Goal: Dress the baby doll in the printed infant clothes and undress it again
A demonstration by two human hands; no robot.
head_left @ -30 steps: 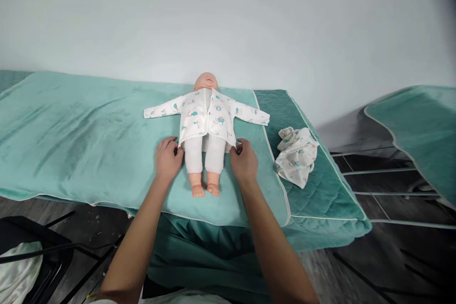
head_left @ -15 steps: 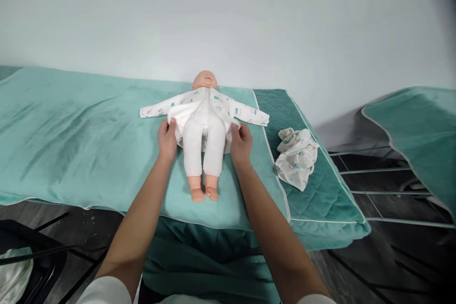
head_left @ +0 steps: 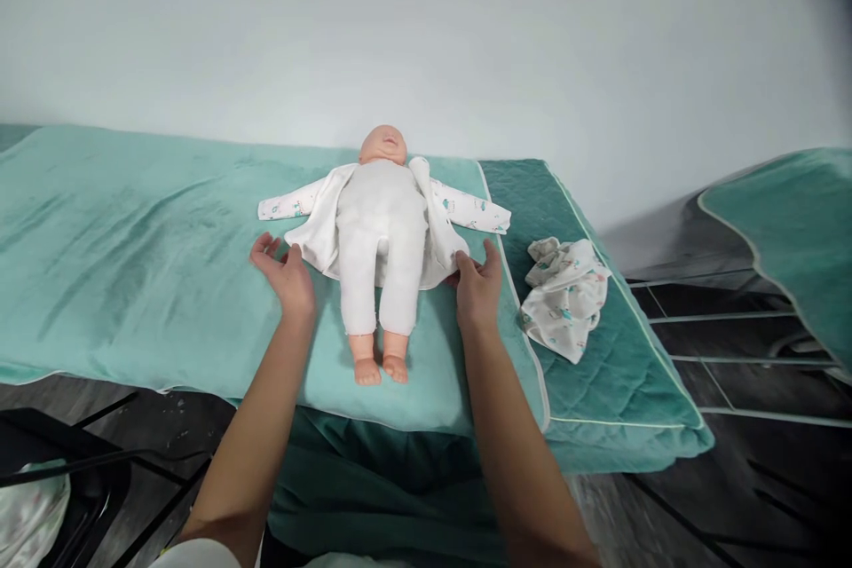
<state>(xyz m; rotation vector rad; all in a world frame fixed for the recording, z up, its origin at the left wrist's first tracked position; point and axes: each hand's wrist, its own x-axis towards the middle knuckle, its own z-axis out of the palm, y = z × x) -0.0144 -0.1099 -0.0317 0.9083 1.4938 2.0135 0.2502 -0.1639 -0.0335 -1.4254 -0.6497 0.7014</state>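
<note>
Green blanket | 2 arms extended | left hand released, half-curled | right hand touching jacket edge (grip unclear)

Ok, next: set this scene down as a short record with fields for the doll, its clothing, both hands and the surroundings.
Doll: on its back, head nearest the wall
Jacket: open, flaps spread, pale inside showing
Left hand: fingers apart beside one flap; contact unclear
Right hand: at the other flap's edge; grip unclear
Crumpled cloth: patterned, lying on the dark-green quilted surface
</note>
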